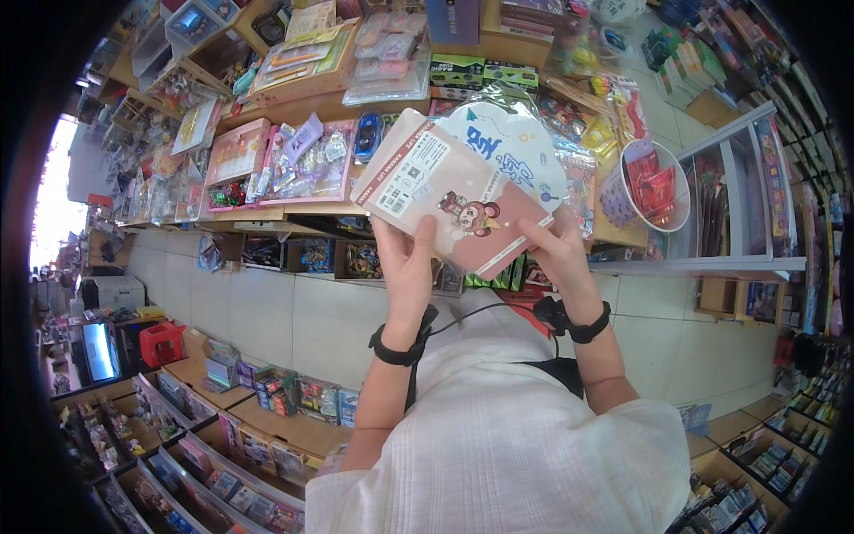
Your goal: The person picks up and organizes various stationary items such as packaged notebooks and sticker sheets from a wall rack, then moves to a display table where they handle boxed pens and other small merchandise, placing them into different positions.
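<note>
My left hand [405,254] grips the lower left corner of a flat pink pack [422,182] with a white label and a cartoon figure, thumb on its front. My right hand [556,245] holds the same pack at its right side, thumb on the front. Behind the pack is a white cloud-shaped piece [516,147] with blue lettering, in clear plastic; whether my fingers also hold it is hidden. Just beyond lie a small blue toy car [366,135] and green boxes [455,69]. Black straps with a cable are on both my wrists.
A display counter [302,210] with stationery trays spans the front. At right stand a bucket [630,200] of red packets and a white rack [761,264]. Shelves of small goods [205,472] run along the bottom. A screen [101,351] and red box [162,343] are at left, tiled floor [240,303] between.
</note>
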Available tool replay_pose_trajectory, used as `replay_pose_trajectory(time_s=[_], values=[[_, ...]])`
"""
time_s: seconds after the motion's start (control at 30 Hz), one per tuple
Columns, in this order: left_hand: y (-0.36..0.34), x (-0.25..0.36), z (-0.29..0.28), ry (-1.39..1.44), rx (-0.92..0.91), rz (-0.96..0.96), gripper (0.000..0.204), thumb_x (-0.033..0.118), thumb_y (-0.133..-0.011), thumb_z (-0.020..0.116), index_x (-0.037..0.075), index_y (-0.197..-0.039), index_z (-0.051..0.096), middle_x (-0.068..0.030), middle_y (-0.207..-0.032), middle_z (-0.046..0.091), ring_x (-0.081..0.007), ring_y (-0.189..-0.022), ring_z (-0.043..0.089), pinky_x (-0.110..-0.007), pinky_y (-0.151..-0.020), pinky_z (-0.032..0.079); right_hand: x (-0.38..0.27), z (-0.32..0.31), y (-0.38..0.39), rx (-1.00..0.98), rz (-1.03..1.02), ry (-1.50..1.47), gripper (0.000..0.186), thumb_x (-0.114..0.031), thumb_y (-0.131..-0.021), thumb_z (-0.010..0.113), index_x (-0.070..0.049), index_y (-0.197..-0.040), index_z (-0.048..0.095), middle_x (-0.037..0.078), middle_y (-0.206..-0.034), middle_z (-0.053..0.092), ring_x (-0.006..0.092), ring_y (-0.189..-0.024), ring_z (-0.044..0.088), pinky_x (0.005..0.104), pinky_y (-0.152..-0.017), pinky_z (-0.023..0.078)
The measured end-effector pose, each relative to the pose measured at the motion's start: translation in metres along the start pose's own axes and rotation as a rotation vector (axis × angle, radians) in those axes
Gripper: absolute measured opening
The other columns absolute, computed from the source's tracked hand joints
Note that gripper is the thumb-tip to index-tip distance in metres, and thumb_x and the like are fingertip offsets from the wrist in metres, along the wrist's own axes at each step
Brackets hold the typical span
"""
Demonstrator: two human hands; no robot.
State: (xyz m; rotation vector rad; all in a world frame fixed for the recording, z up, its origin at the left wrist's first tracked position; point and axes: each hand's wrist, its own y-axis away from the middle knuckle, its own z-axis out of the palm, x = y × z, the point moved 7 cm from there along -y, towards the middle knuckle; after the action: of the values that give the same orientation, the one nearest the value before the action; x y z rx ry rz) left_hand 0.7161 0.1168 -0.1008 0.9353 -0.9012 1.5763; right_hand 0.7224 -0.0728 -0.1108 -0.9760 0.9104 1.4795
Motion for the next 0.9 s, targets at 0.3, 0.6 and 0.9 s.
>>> replay_pose_trajectory(time_s=[0.3,0.6,0.9], values=[[0.023,0.018,-0.024,-0.043,0.064,0.182,0.046,-0.002,-0.08,0.059,0.0,-0.118,0.033,-0.0125,-0.115,0.048,-0.0191,-0.108,0.046,-0.031,-0.093,0.035,-0.002,-0.018,0.011,0.165,-0.052,-0.361,0.027,-0.02,-0.093,0.039,-0.002,-0.112,0.045,0.011,-0.109,0.055,0.0205,-0.093,0.058,0.0345,-0.078,0.048],[0.05,0.076,-0.041,-0.494,0.083,0.623,0.03,0.003,-0.078,0.062,0.005,-0.1,0.041,-0.0168,-0.111,0.053,-0.0291,-0.107,0.05,-0.04,-0.092,0.039,0.006,-0.054,0.007,0.384,-0.049,-0.175,0.024,-0.006,-0.081,0.053,-0.004,-0.105,0.052,0.006,-0.096,0.059,0.0138,-0.081,0.059,0.0279,-0.059,0.049],[0.073,0.055,0.014,-0.985,-0.395,0.924,0.013,0.003,-0.065,0.063,0.007,-0.075,0.055,-0.0116,-0.107,0.058,-0.0333,-0.108,0.049,-0.051,-0.095,0.035,0.071,-0.014,0.016,0.111,0.391,-0.276,0.029,-0.014,-0.086,0.052,0.004,-0.108,0.05,0.01,-0.098,0.06,0.0158,-0.084,0.059,0.0297,-0.072,0.047]])
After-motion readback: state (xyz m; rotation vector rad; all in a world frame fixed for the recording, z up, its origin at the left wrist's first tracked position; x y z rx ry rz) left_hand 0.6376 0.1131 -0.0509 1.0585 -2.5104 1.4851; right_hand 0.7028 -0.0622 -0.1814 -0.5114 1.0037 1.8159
